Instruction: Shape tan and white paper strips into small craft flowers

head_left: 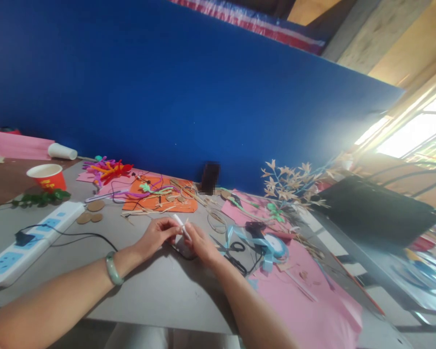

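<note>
My left hand and my right hand meet over the near middle of the grey table. Between them is a small white stick-like piece, slanting down to the right; its kind is hard to make out. My right thumb and fingers pinch its lower part. The left fingertips are closed against its side. A thin pale bit sticks up by the right thumb. Beneath the hands runs a dark cord. Black-handled scissors lie just right of my right hand, beside a light blue ribbon roll.
A white power strip with a black plug lies left, near a red paper cup and round brown discs. Pipe cleaners and orange sheets lie behind. Pink paper covers the right side. A blue partition stands behind.
</note>
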`<state>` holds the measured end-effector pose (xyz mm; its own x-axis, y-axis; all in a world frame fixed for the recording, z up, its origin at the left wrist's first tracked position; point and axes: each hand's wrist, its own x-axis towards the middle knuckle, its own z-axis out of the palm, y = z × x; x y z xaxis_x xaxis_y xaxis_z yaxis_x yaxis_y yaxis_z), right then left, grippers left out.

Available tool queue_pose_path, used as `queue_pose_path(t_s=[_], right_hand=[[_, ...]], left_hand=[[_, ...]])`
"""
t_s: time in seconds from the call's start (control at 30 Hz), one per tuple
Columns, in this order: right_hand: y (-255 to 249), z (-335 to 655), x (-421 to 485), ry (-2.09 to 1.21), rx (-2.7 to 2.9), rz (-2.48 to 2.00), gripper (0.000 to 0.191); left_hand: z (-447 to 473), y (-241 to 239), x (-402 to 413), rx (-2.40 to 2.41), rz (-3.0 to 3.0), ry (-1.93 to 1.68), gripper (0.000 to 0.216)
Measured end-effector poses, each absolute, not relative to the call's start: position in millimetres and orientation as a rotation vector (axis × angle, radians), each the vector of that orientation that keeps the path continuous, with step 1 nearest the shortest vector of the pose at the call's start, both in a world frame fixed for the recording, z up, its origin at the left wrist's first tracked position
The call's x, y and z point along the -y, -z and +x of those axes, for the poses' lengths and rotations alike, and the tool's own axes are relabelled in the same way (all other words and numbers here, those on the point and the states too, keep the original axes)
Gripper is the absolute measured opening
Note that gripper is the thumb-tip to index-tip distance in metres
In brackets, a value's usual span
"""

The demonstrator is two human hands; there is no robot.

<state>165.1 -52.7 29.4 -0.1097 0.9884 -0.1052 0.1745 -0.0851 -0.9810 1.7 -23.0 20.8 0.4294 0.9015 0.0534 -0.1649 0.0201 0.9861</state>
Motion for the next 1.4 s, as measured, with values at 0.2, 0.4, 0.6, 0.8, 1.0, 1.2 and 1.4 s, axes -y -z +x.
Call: queue_pose_path(t_s=[0.2,0.4,0.6,0.8,1.0,1.2,1.4], right_hand=[[-26,163,54,-1.088,1.571,-1.376,0.045],[-16,162,49,-0.998,1.564,-1.419,0.044],[-19,161,50,-0.973,1.495,-1.437,0.044],[-29,157,56,-1.393,1.173,-1.296,0.041],[-37,163,55,-1.502,0.937,-1.279,0.047],[-40,171,49,-1.410,0.905,-1.317,0.051],[-29,166,52,-1.329,1.161,-1.388,0.050]], left_hand=[[2,-22,23,-0.783,1.273,-0.926,0.021],[3,-19,24,-0.851,1.302,-0.876,0.022],[4,-21,26,-0.850,1.248,-0.877,0.022],[4,-28,25,-0.831,1.237,-0.903,0.020],[2,-24,22,-0.832,1.272,-0.889,0.021],[1,-22,22,-0.814,1.264,-0.930,0.020],[2,-20,23,-0.830,1.241,-0.974,0.022]])
